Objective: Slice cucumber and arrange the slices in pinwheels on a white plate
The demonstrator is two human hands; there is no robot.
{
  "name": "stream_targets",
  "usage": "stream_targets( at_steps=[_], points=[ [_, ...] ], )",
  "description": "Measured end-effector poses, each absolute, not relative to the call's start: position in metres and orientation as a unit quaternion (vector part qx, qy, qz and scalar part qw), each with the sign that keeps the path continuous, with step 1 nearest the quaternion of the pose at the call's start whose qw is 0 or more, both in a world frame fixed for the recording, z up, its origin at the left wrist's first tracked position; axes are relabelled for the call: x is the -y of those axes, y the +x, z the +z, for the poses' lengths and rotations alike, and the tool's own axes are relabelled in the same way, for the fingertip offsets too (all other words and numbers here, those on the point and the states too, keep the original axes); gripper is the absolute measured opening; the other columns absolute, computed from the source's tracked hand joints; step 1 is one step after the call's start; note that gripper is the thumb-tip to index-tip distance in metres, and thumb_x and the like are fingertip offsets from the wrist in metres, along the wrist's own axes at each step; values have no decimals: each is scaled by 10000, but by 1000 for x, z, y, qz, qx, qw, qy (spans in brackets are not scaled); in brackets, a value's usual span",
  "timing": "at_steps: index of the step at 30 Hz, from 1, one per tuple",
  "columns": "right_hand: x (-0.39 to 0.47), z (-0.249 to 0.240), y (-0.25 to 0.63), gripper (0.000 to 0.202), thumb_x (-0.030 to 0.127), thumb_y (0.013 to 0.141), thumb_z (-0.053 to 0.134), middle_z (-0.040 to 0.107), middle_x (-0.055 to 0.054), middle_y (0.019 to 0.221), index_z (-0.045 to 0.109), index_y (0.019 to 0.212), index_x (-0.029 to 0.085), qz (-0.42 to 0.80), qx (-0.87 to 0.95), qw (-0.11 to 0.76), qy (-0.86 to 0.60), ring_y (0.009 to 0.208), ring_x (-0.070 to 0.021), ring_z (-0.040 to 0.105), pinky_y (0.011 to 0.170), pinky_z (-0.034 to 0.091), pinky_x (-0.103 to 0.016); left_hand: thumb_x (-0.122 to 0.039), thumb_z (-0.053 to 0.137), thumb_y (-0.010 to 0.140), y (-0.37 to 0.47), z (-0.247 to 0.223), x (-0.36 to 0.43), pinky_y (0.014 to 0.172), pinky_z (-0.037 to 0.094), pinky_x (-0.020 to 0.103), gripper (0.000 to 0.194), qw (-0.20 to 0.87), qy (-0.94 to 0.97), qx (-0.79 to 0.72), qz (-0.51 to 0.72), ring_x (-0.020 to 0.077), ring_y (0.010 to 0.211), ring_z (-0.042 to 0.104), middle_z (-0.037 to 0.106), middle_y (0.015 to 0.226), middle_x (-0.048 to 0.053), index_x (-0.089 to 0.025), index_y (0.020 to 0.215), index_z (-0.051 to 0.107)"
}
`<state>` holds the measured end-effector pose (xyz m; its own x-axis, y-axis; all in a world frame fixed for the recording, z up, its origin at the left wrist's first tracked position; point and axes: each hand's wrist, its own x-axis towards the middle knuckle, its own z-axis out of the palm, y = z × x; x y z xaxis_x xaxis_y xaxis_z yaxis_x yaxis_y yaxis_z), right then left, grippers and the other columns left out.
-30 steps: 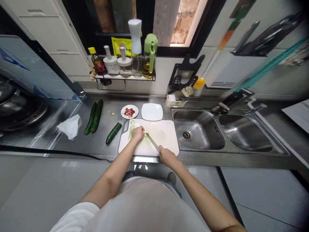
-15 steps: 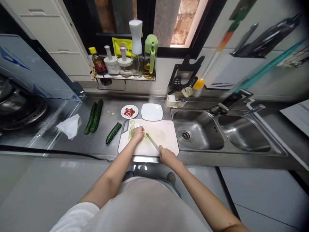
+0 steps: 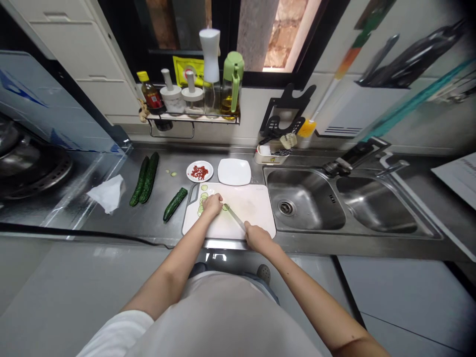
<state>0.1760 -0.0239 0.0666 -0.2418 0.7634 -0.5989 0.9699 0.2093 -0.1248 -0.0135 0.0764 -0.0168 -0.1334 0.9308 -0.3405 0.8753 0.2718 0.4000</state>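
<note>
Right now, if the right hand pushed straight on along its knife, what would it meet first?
Probably the cucumber slice at the tip of the knife, then the left hand; depth leaves unclear whether knife and slice touch.

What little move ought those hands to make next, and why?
Probably the left hand should ease the cucumber slice away from the knife: that slice sits at the knife's tip, close to the left hand, while the right hand holds the knife and other slices lie on the left of the cutting board.
</note>
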Motion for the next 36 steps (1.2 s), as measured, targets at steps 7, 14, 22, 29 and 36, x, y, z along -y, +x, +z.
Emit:
stream_targets(
  at_steps=[7, 14, 22, 29, 36],
  points=[
    [15, 71, 181, 318, 132, 900, 373, 664, -182, 1059, 485, 1198, 147, -215, -773, 223, 553, 1004, -279, 642, 741, 441, -328, -271, 588, 808, -13, -15, -75, 926, 376, 358, 153, 265, 604, -750, 49, 215, 1074, 588, 676, 1095, 27, -275, 960, 605],
    [5, 73, 186, 337, 103, 893, 372, 667, -192, 1063, 489, 1205, 149, -203, -785, 240, 534, 1022, -271, 640, 758, 445, -328, -275, 591, 811, -12, -12, -75, 939, 375, 355, 169, 270, 602, -750, 41, 213, 1084, 586, 673, 1104, 28, -275, 979, 602],
    [3, 68, 191, 331, 85, 896, 375, 679, -175, 1033, 498, 1192, 166, -188, -795, 222, 532, 1022, -265, 641, 778, 434, -326, -275, 604, 804, -13, -13, -76, 944, 362, 375, 151, 270, 600, -751, 47, 227, 1075, 590, 676, 1103, 34, -271, 954, 609],
    [16, 65, 203, 259, 195, 949, 357, 673, -169, 1042, 499, 1163, 169, -186, -781, 194, 564, 994, -256, 636, 776, 403, -316, -268, 575, 817, -13, -14, -74, 948, 358, 378, 153, 267, 606, -747, 55, 225, 1076, 580, 678, 1109, 36, -266, 965, 614],
    [25, 48, 217, 247, 301, 990, 325, 678, -117, 1002, 498, 1124, 186, -222, -712, 119, 655, 915, -210, 636, 678, 330, -254, -260, 545, 831, -14, -14, -70, 927, 372, 371, 189, 267, 619, -737, 52, 224, 1070, 575, 661, 1119, 42, -267, 1003, 623]
  ],
)
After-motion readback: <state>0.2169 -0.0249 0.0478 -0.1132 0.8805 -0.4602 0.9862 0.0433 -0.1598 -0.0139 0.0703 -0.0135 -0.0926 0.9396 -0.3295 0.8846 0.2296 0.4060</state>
